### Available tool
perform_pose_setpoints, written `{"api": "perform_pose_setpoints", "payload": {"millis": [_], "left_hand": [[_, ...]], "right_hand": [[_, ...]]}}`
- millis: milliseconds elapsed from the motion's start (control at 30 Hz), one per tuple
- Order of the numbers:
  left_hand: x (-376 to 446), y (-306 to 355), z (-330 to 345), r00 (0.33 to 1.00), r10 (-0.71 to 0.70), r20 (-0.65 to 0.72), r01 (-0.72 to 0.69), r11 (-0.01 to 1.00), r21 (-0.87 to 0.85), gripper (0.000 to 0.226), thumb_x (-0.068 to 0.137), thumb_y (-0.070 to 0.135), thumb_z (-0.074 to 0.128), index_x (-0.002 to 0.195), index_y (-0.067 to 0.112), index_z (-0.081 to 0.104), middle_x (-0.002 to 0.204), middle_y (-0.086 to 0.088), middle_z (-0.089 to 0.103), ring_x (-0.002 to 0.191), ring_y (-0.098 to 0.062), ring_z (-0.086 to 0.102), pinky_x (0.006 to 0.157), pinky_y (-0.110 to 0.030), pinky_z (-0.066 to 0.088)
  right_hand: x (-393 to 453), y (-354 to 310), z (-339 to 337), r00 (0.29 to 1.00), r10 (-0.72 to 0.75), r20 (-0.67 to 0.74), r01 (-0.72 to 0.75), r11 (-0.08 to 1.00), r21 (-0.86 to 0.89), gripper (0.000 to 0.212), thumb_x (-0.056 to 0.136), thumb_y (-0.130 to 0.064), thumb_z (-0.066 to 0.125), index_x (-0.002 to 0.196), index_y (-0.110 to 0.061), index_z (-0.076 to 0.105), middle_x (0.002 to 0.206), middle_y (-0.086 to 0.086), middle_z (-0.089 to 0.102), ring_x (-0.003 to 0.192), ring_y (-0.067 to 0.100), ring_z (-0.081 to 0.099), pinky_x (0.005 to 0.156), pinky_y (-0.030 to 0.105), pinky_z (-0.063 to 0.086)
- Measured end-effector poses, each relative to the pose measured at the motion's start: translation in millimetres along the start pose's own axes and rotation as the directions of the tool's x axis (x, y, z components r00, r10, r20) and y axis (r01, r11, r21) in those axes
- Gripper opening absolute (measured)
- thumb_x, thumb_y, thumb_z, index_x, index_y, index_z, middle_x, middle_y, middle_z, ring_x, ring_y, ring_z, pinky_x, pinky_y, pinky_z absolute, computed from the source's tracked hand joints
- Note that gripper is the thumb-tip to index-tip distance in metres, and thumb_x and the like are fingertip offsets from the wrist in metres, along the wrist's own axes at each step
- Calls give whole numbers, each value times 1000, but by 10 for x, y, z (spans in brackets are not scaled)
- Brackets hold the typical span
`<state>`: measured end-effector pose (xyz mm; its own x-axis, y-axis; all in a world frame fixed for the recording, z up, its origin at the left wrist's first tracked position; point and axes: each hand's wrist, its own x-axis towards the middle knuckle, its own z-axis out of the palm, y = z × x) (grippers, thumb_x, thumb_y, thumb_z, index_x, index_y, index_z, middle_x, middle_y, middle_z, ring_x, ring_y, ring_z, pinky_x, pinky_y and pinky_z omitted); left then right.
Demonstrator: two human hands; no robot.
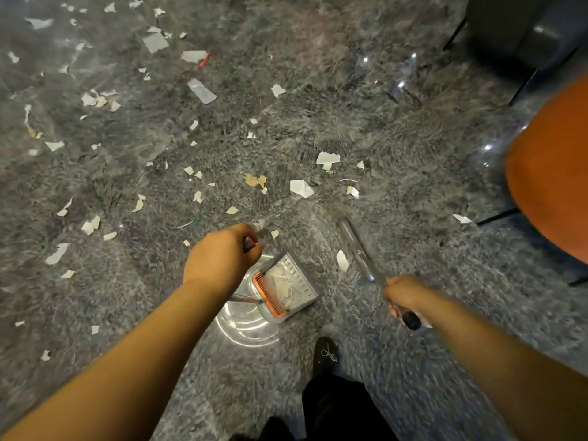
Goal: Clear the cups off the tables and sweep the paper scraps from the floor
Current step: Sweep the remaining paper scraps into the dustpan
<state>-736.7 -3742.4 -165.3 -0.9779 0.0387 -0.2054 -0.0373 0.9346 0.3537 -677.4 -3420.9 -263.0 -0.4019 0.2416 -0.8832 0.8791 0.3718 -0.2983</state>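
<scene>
Torn paper scraps (300,187) lie scattered over the grey speckled floor, thickest at the upper left. My left hand (219,257) grips the top of a long dustpan handle. Below it the grey dustpan (297,275) with an orange comb edge (269,294) hangs just above the floor and holds some white paper. My right hand (402,296) holds the metal broom handle (362,253), which runs up and left toward the floor; the broom head is blurred and hard to make out.
An orange round seat (553,173) juts in at the right edge. A dark bin or furniture piece (521,30) stands at the top right. My black shoe (324,356) and trouser leg are at the bottom centre. A red scrap (203,60) lies upper middle.
</scene>
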Motion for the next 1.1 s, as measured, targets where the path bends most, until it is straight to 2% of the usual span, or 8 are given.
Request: {"api": "perform_pose_setpoints", "payload": {"millis": [167, 300, 567, 767, 900, 967, 1033, 1100], "left_hand": [[148, 23, -16, 1000, 0, -9, 1, 999, 38, 15, 88, 46, 65, 94, 32, 63, 80, 3, 68, 76, -25, 64, 60, -32, 50], [179, 41, -26, 999, 13, -29, -11, 999, 50, 16, 89, 45, 65, 95, 30, 64, 80, 3, 68, 72, -23, 63, 55, -28, 44], [118, -29, -31, 999, 31, -44, -29, 999, 45, 18, 90, 43, 65, 97, 27, 65, 82, 5, 71, 72, -22, 66, 54, -27, 44], [-67, -336, -167, 990, -111, -85, 107, 993, -42, 15, 87, 44, 67, 93, 31, 65, 80, 11, 71, 75, -18, 66, 60, -30, 50], [-172, -642, -371, 965, -211, -157, 200, 976, -83, 13, 83, 44, 70, 86, 33, 64, 75, 9, 69, 73, -21, 66, 61, -31, 51], [-223, -813, -496, 950, -248, -189, 232, 968, -99, 12, 83, 44, 71, 82, 36, 62, 71, 10, 67, 70, -21, 65, 58, -30, 47], [-281, -986, -623, 936, -276, -220, 261, 960, -97, 13, 82, 45, 71, 80, 38, 61, 69, 11, 64, 69, -20, 63, 56, -29, 42], [-317, -1181, -751, 921, -300, -247, 287, 954, -87, 13, 82, 46, 72, 79, 38, 61, 68, 11, 64, 69, -21, 61, 57, -29, 41]], "right_hand": [[-59, -58, 240, 987, -34, 157, 40, 999, -33, 34, 90, 1, 49, 124, -2, 51, 71, 11, 55, 47, 16, 51, 42, 20, 40], [-222, -116, 391, 969, -71, 238, 79, 997, -25, 45, 91, 0, 52, 134, -7, 43, 75, 8, 56, 44, 11, 50, 38, 17, 38], [-445, -284, 412, 941, -94, 326, 94, 995, 18, 50, 94, -1, 51, 141, -11, 38, 60, 7, 50, 34, 10, 42, 36, 14, 34], [-544, -364, 409, 939, -140, 313, 134, 990, 41, 41, 94, 0, 51, 133, -9, 45, 56, 7, 50, 31, 10, 43, 34, 15, 34], [-604, -565, 379, 933, -194, 304, 187, 981, 51, 20, 92, 4, 50, 104, -9, 60, 48, 4, 50, 30, 11, 42, 33, 15, 32], [-613, -716, 397, 935, -212, 284, 201, 977, 68, 22, 92, 5, 50, 89, -16, 56, 49, 5, 50, 30, 11, 42, 33, 15, 32], [-605, -889, 444, 938, -223, 264, 209, 975, 79, 21, 93, 4, 50, 95, -16, 56, 50, 6, 50, 30, 11, 43, 33, 15, 32], [-568, -1055, 523, 944, -222, 245, 215, 975, 58, 30, 93, 1, 51, 119, -14, 53, 54, 7, 51, 31, 10, 44, 34, 16, 33]]}}
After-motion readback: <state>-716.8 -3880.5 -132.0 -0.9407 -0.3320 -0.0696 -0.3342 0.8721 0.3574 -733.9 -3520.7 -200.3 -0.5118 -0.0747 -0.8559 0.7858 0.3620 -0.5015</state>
